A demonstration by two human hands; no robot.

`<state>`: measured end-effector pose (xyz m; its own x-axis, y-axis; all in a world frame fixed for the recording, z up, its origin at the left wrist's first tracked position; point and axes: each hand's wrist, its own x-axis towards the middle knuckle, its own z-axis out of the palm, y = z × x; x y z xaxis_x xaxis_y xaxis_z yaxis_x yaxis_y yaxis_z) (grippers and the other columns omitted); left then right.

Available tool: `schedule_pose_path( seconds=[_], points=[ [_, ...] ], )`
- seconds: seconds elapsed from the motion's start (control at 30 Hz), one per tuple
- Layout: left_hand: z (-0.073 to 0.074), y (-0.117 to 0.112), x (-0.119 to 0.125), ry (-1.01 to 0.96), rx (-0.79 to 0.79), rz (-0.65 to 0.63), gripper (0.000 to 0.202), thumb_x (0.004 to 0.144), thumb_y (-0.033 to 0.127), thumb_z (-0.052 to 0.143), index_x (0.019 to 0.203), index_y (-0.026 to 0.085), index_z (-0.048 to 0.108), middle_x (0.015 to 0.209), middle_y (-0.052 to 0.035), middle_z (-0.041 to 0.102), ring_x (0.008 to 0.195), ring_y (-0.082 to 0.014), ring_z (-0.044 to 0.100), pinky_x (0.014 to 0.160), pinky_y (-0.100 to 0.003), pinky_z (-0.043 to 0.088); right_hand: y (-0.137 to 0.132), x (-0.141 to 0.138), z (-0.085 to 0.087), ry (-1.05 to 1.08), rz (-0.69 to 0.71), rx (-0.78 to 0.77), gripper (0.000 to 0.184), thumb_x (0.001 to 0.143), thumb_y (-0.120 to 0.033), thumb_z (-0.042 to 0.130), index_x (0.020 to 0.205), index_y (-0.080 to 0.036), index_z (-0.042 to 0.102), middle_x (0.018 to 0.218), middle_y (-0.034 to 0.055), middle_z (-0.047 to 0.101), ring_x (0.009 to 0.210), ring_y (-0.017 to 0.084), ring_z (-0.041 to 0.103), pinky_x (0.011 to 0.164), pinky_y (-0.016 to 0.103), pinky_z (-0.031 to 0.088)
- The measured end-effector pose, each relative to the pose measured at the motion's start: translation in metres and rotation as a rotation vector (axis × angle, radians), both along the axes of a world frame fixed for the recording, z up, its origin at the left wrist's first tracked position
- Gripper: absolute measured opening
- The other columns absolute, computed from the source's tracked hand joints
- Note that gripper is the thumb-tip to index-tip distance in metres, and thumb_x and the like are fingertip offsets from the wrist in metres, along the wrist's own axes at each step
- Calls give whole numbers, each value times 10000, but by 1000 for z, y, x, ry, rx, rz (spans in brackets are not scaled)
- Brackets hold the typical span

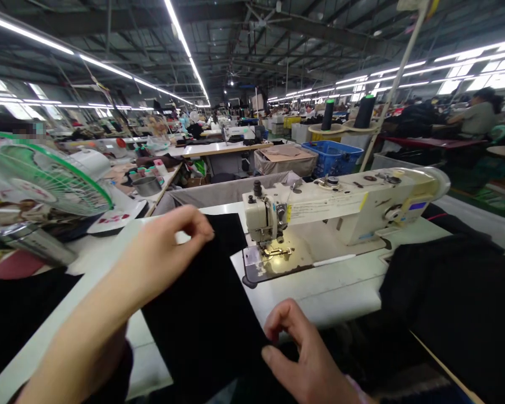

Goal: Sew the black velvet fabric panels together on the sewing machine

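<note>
A long piece of black fabric (202, 297) lies across the pale sewing table (320, 297) and hangs toward me over its front edge. My left hand (174, 247) pinches the fabric near its far end, thumb and forefinger together. Lower down, my right hand (298, 353) has its thumb and curled fingers at the fabric's right edge; the edge runs in between them. Just right of the fabric stands a white sewing machine (320, 207), its lamp lighting the metal needle plate (278, 252). The fabric lies beside the plate, not under the presser foot.
More black fabric (454, 297) is heaped at the right, and another dark piece (21, 314) lies at the left. A green-rimmed fan (46, 174) and a metal flask (37, 244) stand left. Behind the machine are a blue basket (332, 160) and a thread stand pole (393, 84).
</note>
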<state>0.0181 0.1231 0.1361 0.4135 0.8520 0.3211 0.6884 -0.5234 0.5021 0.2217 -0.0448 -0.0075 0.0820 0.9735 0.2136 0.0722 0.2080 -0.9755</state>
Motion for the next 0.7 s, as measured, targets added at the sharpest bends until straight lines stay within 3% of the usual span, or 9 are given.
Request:
schedule_pose_path(
  seconds=[0.03, 0.1, 0.2, 0.3, 0.43, 0.6, 0.7],
  points=[
    [-8, 11, 16, 75, -73, -118, 50, 749, 177, 572, 754, 219, 599, 751, 6, 656, 725, -182, 590, 703, -305, 442, -2, -1, -11, -46, -6, 0, 165, 768, -95, 580, 849, -227, 523, 798, -27, 549, 768, 144, 562, 734, 240, 465],
    [-42, 32, 45, 126, -210, -235, 110, 695, 107, 549, 650, 207, 556, 624, 22, 587, 599, -155, 522, 598, -279, 380, -3, 1, -34, -157, -10, 41, 122, 826, -105, 559, 815, -223, 531, 774, -19, 569, 739, 147, 583, 696, 237, 482],
    [-105, 52, 70, 110, -270, -272, 138, 672, 79, 557, 611, 200, 532, 594, 33, 563, 573, -139, 503, 571, -262, 354, -4, 11, -60, -331, -49, 223, 148, 861, -81, 538, 846, -224, 570, 793, -2, 624, 730, 157, 630, 675, 239, 517],
    [-147, 54, 78, 37, -266, -249, 155, 693, 78, 569, 633, 204, 501, 623, 37, 547, 601, -136, 500, 590, -256, 360, -4, 24, -68, -521, -72, 428, 245, 879, -30, 497, 993, -221, 600, 887, 40, 679, 814, 186, 674, 739, 278, 564],
    [-165, 46, 78, -58, -235, -186, 195, 717, 78, 569, 649, 214, 447, 663, 33, 528, 639, -138, 487, 624, -259, 372, -4, 42, -64, -761, 2, 577, 307, 926, -6, 433, 1113, -177, 605, 947, 91, 714, 872, 210, 698, 798, 320, 598],
    [-170, 49, 80, -101, -241, -159, 201, 695, 56, 566, 649, 213, 448, 659, 40, 512, 645, -133, 475, 636, -258, 366, 0, 57, -59, -948, 29, 682, 314, 942, -30, 442, 1187, -143, 602, 988, 102, 758, 901, 212, 729, 851, 328, 604],
    [-168, 64, 89, -108, -295, -134, 197, 679, 69, 593, 647, 209, 459, 637, 47, 524, 609, -125, 479, 600, -255, 357, 5, 56, -56, -999, -13, 693, 282, 940, -41, 437, 1110, -152, 633, 941, 94, 757, 842, 211, 721, 776, 337, 604]
  ],
)
